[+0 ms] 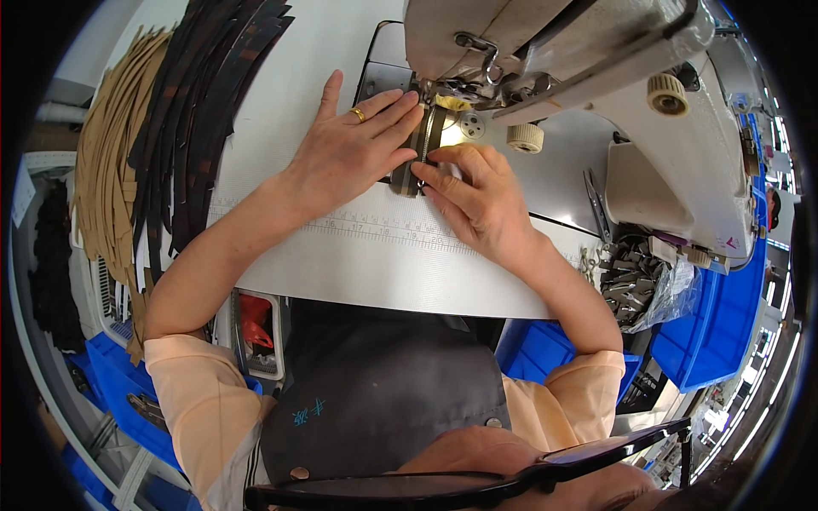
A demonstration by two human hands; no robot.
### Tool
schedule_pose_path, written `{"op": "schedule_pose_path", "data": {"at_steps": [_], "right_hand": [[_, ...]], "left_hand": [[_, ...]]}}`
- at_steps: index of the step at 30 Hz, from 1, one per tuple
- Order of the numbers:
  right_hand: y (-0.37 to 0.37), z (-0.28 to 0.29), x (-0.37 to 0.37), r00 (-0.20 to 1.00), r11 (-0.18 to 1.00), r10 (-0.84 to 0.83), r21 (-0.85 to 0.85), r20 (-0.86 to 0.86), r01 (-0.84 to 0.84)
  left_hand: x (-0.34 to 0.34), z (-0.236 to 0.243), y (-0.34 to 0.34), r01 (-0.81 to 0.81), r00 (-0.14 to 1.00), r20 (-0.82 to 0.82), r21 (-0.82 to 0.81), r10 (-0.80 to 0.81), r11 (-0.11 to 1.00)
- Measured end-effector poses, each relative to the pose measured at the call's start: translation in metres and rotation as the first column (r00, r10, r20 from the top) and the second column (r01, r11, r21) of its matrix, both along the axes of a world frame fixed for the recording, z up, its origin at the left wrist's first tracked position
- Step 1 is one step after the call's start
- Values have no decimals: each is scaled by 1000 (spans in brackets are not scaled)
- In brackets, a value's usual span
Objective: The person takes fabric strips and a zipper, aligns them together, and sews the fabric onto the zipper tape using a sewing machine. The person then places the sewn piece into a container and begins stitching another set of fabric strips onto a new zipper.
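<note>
A short dark zipper with metal teeth lies on the bed of a sewing machine, its far end under the needle area. My left hand rests flat along the zipper's left side, fingers stretched out and a gold ring on one. Close by on the right, my right hand has its thumb and fingers closed at the zipper's near end. The curled fingers hide part of the grip. A light by the needle brightens the metal plate beside the fingertips.
Tan fabric strips and dark strips hang over the table's left side. Scissors lie right of the machine bed, near a heap of metal parts and a plastic bag. A printed ruler crosses the white table.
</note>
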State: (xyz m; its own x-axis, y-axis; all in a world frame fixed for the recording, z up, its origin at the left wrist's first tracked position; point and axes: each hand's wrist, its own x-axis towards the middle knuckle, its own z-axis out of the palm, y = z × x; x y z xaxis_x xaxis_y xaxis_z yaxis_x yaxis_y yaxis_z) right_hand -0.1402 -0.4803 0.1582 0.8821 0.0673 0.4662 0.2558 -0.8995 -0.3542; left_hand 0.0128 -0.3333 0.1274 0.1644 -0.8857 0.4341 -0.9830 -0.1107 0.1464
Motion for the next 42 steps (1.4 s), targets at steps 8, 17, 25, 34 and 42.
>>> {"op": "schedule_pose_path", "data": {"at_steps": [8,17,25,34,42], "right_hand": [[-12,-7,14,999,999,-43,18,-12,43],[-16,-21,19,987,992,-124,14,100,123],[-18,-19,12,985,983,-168,-72,45,171],[-17,-25,16,980,988,-154,-12,123,156],[-19,-28,14,982,986,-128,-87,139,141]], "left_hand": [[-1,-2,-1,-4,999,36,26,3,1000],[-5,1,-3,12,1000,12,32,-12,999],[5,6,0,-35,999,-29,-154,31,987],[8,2,-3,-3,997,-79,-144,-8,990],[12,5,-9,85,996,-31,-87,-88,993]]}}
